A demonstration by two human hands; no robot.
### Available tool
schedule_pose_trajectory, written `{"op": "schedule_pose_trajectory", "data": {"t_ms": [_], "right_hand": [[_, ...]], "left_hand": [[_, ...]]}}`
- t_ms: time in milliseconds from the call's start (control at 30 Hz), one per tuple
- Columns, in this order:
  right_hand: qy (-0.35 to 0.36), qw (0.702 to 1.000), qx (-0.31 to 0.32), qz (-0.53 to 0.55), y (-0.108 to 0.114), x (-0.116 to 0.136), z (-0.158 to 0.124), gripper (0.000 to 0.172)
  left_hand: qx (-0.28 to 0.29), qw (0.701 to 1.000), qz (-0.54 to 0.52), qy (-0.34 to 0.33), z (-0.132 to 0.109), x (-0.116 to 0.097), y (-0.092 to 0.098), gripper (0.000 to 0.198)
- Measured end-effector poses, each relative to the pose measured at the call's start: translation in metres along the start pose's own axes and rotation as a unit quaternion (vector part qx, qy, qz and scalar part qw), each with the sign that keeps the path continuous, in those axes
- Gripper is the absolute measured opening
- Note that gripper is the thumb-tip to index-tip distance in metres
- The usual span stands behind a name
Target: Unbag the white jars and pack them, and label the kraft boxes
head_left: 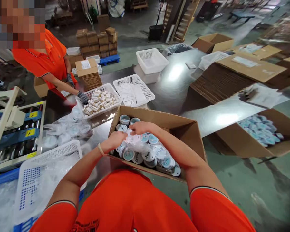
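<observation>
An open cardboard box stands on the metal table in front of me, with many round white and light-blue containers inside. Over its left part, my left hand pinches one side of a crinkled clear plastic bag. My right hand has its fingers closed on the upper edge of the same bag. Both hands are close together, a small gap apart. What lies inside the bag is hard to make out.
Left of the box are bagged round items and a white basket. Beyond are a basket of small rolls, touched by a co-worker's gloved hand, and a basket of white packets. Stacked cardboard stands right.
</observation>
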State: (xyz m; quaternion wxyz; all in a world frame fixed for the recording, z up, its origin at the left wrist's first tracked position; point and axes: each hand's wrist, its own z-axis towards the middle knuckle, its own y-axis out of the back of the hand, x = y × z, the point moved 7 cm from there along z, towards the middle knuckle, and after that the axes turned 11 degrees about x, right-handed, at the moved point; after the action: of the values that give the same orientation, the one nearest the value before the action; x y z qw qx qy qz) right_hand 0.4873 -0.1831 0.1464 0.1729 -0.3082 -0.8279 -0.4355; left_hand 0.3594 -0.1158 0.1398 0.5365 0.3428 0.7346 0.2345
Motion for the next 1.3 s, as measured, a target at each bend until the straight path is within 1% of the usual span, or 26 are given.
{"op": "schedule_pose_trajectory", "data": {"t_ms": [100, 167, 233, 300, 333, 367, 400, 433, 467, 500, 533, 567, 600, 667, 733, 800, 833, 867, 933, 967, 1000, 1067, 1133, 1167, 1233, 1300], "right_hand": [[-0.057, 0.997, -0.047, -0.023, -0.006, 0.006, -0.002, 0.028], [-0.063, 0.996, -0.062, -0.023, -0.009, 0.009, -0.006, 0.03], [-0.036, 0.997, -0.063, -0.005, -0.009, 0.014, -0.012, 0.03], [0.011, 0.998, -0.056, 0.017, -0.006, 0.021, -0.02, 0.032], [0.042, 0.997, -0.063, 0.026, -0.003, 0.027, -0.025, 0.033], [0.076, 0.993, -0.087, 0.036, 0.003, 0.033, -0.032, 0.033], [0.111, 0.984, -0.132, 0.046, 0.012, 0.038, -0.04, 0.033], [0.144, 0.967, -0.203, 0.059, 0.025, 0.041, -0.05, 0.035], [0.163, 0.941, -0.287, 0.073, 0.037, 0.041, -0.061, 0.037], [0.168, 0.912, -0.365, 0.084, 0.048, 0.039, -0.072, 0.038], [0.161, 0.886, -0.425, 0.093, 0.054, 0.035, -0.08, 0.036], [0.148, 0.87, -0.459, 0.101, 0.057, 0.031, -0.084, 0.033], [0.135, 0.868, -0.466, 0.108, 0.056, 0.028, -0.083, 0.03], [0.119, 0.884, -0.434, 0.128, 0.046, 0.023, -0.071, 0.03], [0.11, 0.894, -0.408, 0.151, 0.031, 0.017, -0.059, 0.034], [0.086, 0.889, -0.416, 0.173, 0.017, 0.005, -0.053, 0.039], [0.067, 0.885, -0.422, 0.184, 0.01, -0.003, -0.052, 0.042], [0.045, 0.883, -0.424, 0.194, 0.004, -0.013, -0.051, 0.045], [0.0, 0.883, -0.421, 0.21, -0.008, -0.033, -0.053, 0.048], [-0.019, 0.882, -0.416, 0.219, -0.014, -0.042, -0.055, 0.05], [-0.034, 0.881, -0.411, 0.23, -0.02, -0.05, -0.057, 0.05], [-0.055, 0.877, -0.406, 0.252, -0.033, -0.061, -0.062, 0.05], [-0.075, 0.868, -0.414, 0.264, -0.044, -0.066, -0.071, 0.049], [-0.086, 0.863, -0.422, 0.265, -0.05, -0.067, -0.075, 0.049], [-0.106, 0.856, -0.429, 0.267, -0.062, -0.068, -0.085, 0.052], [-0.122, 0.853, -0.426, 0.275, -0.075, -0.07, -0.094, 0.057]], "left_hand": [[-0.005, 1.0, -0.002, -0.024, -0.002, -0.006, 0.004, 0.023], [-0.012, 0.999, -0.008, -0.04, -0.006, -0.009, 0.009, 0.024], [-0.025, 0.998, -0.02, -0.05, -0.012, -0.011, 0.017, 0.025], [-0.042, 0.997, -0.031, -0.058, -0.022, -0.013, 0.028, 0.026], [-0.055, 0.996, -0.037, -0.061, -0.029, -0.013, 0.036, 0.027], [-0.071, 0.994, -0.046, -0.064, -0.036, -0.012, 0.046, 0.027], [-0.092, 0.992, -0.059, -0.065, -0.045, -0.009, 0.059, 0.027], [-0.118, 0.988, -0.074, -0.065, -0.054, -0.004, 0.074, 0.026], [-0.147, 0.983, -0.088, -0.061, -0.065, 0.002, 0.091, 0.025], [-0.176, 0.978, -0.099, -0.052, -0.076, 0.011, 0.109, 0.023], [-0.203, 0.973, -0.106, -0.039, -0.089, 0.022, 0.127, 0.021], [-0.228, 0.968, -0.106, -0.021, -0.101, 0.033, 0.143, 0.02], [-0.25, 0.963, -0.102, -0.002, -0.113, 0.045, 0.159, 0.02], [-0.286, 0.954, -0.081, 0.032, -0.135, 0.072, 0.185, 0.021], [-0.297, 0.952, -0.047, 0.062, -0.149, 0.101, 0.204, 0.02], [-0.292, 0.95, -0.004, 0.11, -0.156, 0.135, 0.219, 0.018], [-0.293, 0.944, 0.017, 0.151, -0.16, 0.156, 0.228, 0.017], [-0.3, 0.932, 0.035, 0.2, -0.164, 0.177, 0.238, 0.016], [-0.326, 0.897, 0.058, 0.294, -0.175, 0.22, 0.261, 0.014], [-0.339, 0.879, 0.062, 0.328, -0.179, 0.239, 0.273, 0.015], [-0.35, 0.866, 0.063, 0.35, -0.183, 0.256, 0.284, 0.016], [-0.366, 0.852, 0.064, 0.368, -0.186, 0.285, 0.302, 0.019], [-0.377, 0.844, 0.064, 0.376, -0.183, 0.308, 0.309, 0.02], [-0.384, 0.841, 0.061, 0.377, -0.181, 0.317, 0.308, 0.02], [-0.393, 0.839, 0.048, 0.373, -0.172, 0.332, 0.299, 0.022], [-0.394, 0.838, 0.023, 0.376, -0.162, 0.345, 0.282, 0.024]]}}
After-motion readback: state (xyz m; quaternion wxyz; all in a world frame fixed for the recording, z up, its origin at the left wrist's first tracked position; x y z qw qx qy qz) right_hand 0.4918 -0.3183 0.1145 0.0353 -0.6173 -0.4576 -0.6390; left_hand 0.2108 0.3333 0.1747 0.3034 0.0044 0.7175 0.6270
